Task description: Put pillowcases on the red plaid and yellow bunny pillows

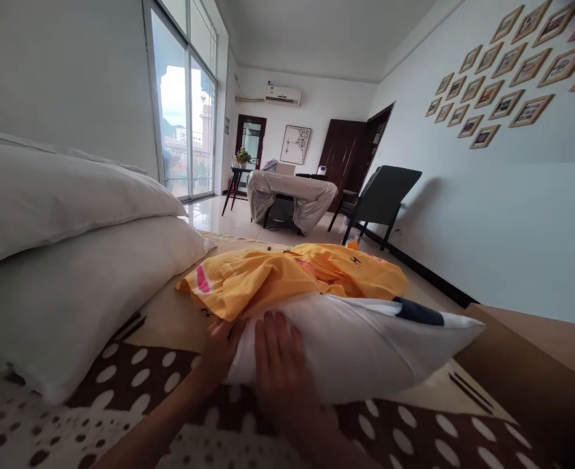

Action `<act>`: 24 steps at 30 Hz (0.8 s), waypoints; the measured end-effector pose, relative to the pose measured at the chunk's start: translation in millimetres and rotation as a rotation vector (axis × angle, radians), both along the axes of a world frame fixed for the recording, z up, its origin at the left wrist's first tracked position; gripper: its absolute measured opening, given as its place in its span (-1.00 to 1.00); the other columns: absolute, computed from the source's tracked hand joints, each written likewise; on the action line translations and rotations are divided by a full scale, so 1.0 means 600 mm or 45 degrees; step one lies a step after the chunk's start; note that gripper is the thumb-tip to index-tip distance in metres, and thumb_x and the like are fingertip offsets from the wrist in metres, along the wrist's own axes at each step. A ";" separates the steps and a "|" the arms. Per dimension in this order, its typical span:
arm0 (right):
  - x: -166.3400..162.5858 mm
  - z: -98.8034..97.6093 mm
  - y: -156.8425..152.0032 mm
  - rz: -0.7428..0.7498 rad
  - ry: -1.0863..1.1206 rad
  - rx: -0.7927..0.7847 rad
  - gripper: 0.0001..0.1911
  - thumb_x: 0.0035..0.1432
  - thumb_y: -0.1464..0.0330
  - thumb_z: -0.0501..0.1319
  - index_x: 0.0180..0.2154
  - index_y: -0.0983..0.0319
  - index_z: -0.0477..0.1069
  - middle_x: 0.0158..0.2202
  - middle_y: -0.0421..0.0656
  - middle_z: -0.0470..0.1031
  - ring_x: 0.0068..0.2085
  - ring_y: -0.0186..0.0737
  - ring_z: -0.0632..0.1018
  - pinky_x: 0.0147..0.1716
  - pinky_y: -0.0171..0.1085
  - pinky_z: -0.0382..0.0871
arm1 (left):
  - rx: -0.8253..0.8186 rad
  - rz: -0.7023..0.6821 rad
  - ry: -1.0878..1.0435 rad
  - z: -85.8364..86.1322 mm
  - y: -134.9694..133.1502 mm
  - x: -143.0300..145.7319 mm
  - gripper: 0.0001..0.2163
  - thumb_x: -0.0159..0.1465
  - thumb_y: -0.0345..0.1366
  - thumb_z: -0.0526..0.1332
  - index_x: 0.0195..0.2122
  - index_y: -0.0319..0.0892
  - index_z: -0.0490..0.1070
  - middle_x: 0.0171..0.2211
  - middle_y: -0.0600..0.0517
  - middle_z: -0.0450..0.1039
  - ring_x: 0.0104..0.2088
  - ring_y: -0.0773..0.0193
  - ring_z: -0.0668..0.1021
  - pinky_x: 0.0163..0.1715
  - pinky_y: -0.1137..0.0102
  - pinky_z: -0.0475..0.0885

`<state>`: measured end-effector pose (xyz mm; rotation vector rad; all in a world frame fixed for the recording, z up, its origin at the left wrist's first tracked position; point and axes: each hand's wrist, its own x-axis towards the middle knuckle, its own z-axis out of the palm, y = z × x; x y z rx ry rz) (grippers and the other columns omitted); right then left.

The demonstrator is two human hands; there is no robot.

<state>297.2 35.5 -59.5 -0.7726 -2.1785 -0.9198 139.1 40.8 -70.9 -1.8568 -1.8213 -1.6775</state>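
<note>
A white pillow (365, 365) with a dark patch near its right end lies in front of me on the bed. Crumpled yellow cloth (262, 277) with pink and white marks, possibly a cover, spreads behind it and touches its far edge. My left hand (224, 342) is closed at the pillow's left end, right below the cloth's edge; its fingertips are partly hidden. Beside it, my right hand (280, 355) grips the pillow's near left part, fingers together and bent over the top. The right hand is slightly blurred.
Two white pillows (72, 195) are stacked at the left. Beneath everything is a brown and beige bedspread (170, 368) with white spots. A brown board (526, 358) borders the right side. Further off stand a covered table (292, 189) and a dark chair (387, 195).
</note>
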 end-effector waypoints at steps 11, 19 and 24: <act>0.046 0.122 0.088 -0.299 0.088 -0.379 -0.70 0.07 0.33 0.16 -0.23 0.43 0.47 -0.23 0.15 0.49 -0.13 0.10 0.43 -0.02 -0.02 0.20 | 0.478 -0.124 0.446 0.099 0.025 0.088 -0.82 0.35 -0.45 0.03 -0.38 -0.17 0.32 -0.50 0.07 0.32 -0.44 0.33 0.38 -0.40 0.46 0.26; 0.110 0.234 0.083 -0.431 0.351 -0.237 -0.80 0.13 0.43 0.10 -0.42 0.29 0.50 -0.42 0.06 0.50 -0.25 0.03 0.43 -0.17 -0.07 0.14 | 0.817 -0.025 0.815 0.243 0.006 0.190 -0.83 0.31 -0.48 0.07 -0.43 -0.19 0.31 -0.52 0.05 0.27 -0.45 0.26 0.31 -0.42 0.33 0.20; 0.115 0.288 0.050 -0.294 0.474 -0.076 -0.76 0.17 0.36 0.08 -0.39 0.29 0.50 -0.41 0.03 0.49 -0.23 0.01 0.43 -0.08 -0.06 0.15 | 0.984 0.104 0.846 0.295 -0.022 0.195 -0.90 0.31 -0.45 0.08 -0.31 -0.21 0.36 -0.52 0.06 0.29 -0.44 0.25 0.29 -0.42 0.33 0.21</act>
